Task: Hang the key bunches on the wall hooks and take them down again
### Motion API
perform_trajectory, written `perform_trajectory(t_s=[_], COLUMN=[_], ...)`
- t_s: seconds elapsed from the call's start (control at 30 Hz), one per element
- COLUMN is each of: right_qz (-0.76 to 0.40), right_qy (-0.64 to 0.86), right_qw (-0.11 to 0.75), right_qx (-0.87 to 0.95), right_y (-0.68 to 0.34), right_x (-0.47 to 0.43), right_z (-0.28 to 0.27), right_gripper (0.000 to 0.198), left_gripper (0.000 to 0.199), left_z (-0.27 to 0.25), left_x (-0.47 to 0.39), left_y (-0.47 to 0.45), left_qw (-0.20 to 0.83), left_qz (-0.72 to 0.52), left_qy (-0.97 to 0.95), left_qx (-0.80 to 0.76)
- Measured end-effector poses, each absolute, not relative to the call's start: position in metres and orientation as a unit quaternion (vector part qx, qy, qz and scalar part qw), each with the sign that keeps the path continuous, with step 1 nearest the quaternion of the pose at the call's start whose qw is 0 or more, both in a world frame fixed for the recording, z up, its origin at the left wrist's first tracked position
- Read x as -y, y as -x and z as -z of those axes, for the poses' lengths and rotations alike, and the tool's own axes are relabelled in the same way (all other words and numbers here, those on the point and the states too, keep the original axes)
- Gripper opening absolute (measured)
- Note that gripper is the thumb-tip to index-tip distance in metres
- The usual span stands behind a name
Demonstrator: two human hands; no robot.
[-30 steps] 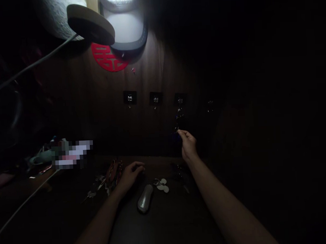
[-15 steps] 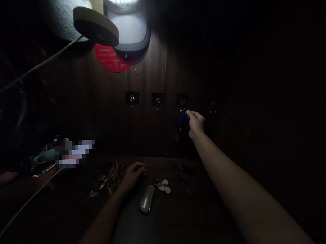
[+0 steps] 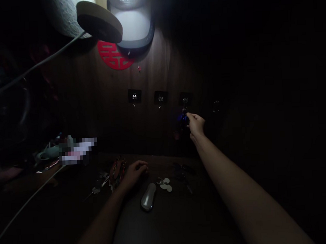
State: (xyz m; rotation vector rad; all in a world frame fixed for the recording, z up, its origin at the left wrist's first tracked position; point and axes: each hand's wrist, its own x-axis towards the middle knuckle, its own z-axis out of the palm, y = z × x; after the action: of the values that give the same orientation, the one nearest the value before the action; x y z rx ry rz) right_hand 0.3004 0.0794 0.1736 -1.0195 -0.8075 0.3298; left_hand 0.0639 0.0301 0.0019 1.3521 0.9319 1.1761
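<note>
While right hand [image 3: 197,123] pinches blue keys [image 3: 182,118], dark wood-grain wall [image 3: 152,129]

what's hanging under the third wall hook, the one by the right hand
A blue key bunch hangs under the third hook, pinched by the right hand. Darkness and the fingers hide how many keys.

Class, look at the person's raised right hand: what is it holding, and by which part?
The right hand pinches a blue key bunch near its top, under a wall hook.
</note>
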Motion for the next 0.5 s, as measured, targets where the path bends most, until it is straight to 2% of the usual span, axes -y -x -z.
perform_trajectory(t_s=[0.27,0.5], right_qz=[-0.161,-0.204], right_qy=[0.452,0.452], right_qw=[0.789,0.777], right_qx=[0.383,0.388], right_y=[-0.304,-0.307], right_x=[-0.073,-0.066], right_z=[-0.142,-0.109], right_gripper=[0.026,0.029], left_gripper=[0.028,0.028], left_z=[-0.007,-0.004], left_x=[-0.027,-0.028], left_y=[-0.063,-0.063], left_qw=[0.518,0.505], left_qz=[-0.48,-0.473], left_qy=[-0.581,-0.594], left_qx=[-0.405,-0.41])
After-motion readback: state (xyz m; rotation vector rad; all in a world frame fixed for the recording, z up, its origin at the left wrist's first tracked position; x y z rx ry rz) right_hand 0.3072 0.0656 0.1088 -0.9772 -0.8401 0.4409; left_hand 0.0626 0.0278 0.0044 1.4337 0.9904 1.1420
